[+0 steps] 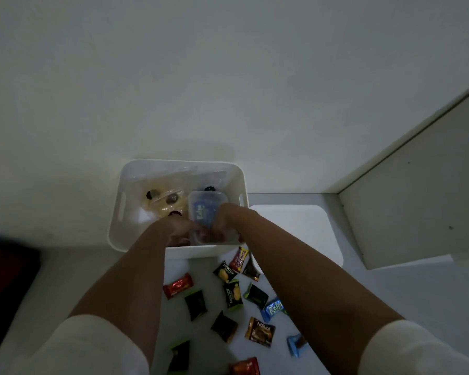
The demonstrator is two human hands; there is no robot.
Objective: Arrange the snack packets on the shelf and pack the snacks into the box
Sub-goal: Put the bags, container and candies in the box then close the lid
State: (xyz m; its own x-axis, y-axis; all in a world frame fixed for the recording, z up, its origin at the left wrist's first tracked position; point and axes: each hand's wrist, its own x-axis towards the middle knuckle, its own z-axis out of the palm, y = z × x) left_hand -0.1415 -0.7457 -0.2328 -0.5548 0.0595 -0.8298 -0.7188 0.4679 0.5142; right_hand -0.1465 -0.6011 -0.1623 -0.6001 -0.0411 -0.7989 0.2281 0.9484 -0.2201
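Both my hands are down inside the white box, gripping a clear plastic container from either side. Left hand curls round its left edge, right hand round its right edge; exact finger spread is too dim to tell. The container holds blue-wrapped snacks and sits at the box's near right. Clear bags of cookies lie in the box's left half. Box stands against the wall on a white surface. Loose snack packets are scattered on that surface between my forearms, just in front of the box. A white lid lies right of the box.
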